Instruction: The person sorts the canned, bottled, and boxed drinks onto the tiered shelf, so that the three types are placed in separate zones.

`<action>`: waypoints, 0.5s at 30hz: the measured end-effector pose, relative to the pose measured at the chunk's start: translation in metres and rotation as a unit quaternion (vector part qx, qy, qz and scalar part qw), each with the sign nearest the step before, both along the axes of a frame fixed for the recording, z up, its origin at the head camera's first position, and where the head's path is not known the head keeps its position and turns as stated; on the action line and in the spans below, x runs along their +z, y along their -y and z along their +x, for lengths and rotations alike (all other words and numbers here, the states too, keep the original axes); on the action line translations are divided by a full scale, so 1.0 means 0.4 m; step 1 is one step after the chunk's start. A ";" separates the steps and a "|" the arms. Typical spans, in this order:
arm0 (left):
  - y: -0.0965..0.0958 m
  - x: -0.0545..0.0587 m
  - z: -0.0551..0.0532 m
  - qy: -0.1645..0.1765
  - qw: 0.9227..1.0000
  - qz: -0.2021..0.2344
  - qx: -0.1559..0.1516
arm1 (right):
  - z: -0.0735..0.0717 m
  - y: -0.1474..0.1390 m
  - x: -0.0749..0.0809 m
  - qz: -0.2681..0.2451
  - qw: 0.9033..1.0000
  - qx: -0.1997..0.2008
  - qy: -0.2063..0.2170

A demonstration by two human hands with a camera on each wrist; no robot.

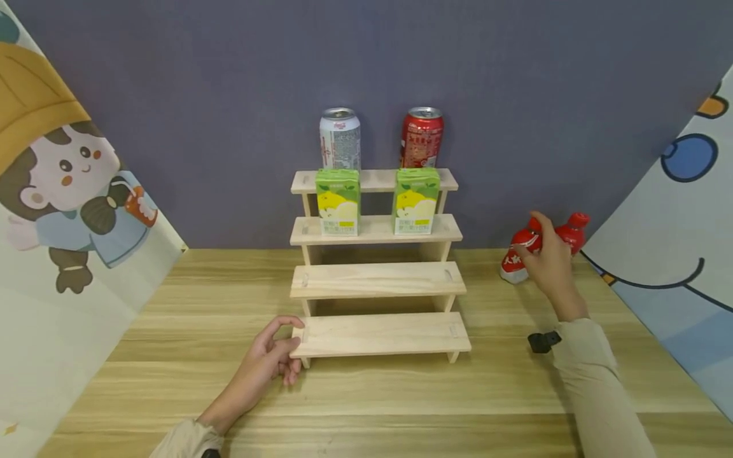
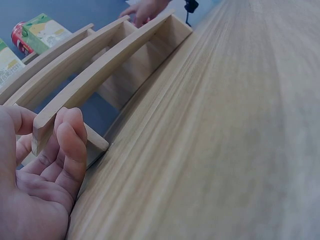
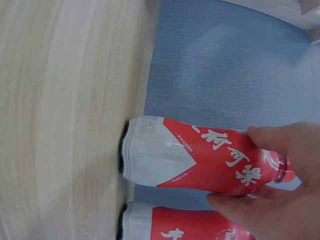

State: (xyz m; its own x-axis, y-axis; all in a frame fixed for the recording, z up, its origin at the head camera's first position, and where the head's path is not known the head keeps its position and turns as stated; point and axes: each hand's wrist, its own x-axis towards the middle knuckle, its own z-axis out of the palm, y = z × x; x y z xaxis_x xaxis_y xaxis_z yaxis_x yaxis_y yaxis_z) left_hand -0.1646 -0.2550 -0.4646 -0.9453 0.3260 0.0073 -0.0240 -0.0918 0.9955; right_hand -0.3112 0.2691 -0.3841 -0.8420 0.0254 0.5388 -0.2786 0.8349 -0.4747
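My left hand (image 1: 266, 362) grips the left end of the lowest step of a wooden stepped display stand (image 1: 380, 334); in the left wrist view the thumb and fingers (image 2: 71, 142) curl round the board's end. At the right, my right hand (image 1: 550, 270) holds a red and white plastic bottle (image 3: 200, 155) near its neck, between thumb and fingers. Whether its base touches the table cannot be told. Right beside it stands a second red bottle (image 1: 574, 232), partly hidden by the hand in the head view.
On the stand's top step are a white can (image 1: 340, 140) and a red can (image 1: 422, 137). One step lower, two green juice cartons (image 1: 338, 202) stand in front of them. A grey-blue wall (image 1: 229, 127) closes off the back, with cartoon-printed panels (image 1: 74, 184) on both sides.
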 end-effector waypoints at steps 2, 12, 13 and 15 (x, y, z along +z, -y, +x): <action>0.001 0.000 0.000 -0.002 1.000 0.000 0.000 | -0.005 -0.002 -0.008 0.003 1.000 0.003 -0.017; 0.001 -0.002 -0.004 0.001 1.000 0.004 0.001 | -0.019 -0.004 -0.040 0.003 0.999 -0.003 -0.042; 0.001 -0.003 -0.003 0.001 1.000 0.005 0.001 | -0.019 -0.003 -0.041 0.003 0.999 -0.003 -0.042; 0.002 -0.003 -0.003 0.001 1.000 0.004 0.002 | -0.020 -0.002 -0.041 0.006 0.999 -0.005 -0.044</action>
State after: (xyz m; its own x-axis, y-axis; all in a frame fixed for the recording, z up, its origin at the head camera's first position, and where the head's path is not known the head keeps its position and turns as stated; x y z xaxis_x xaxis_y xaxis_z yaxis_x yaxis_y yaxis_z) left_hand -0.1659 -0.2557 -0.4660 -0.9468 0.3216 0.0084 -0.0252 -0.1001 0.9947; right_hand -0.3190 0.2697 -0.4004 -0.7917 0.0260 0.6103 -0.3105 0.8433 -0.4387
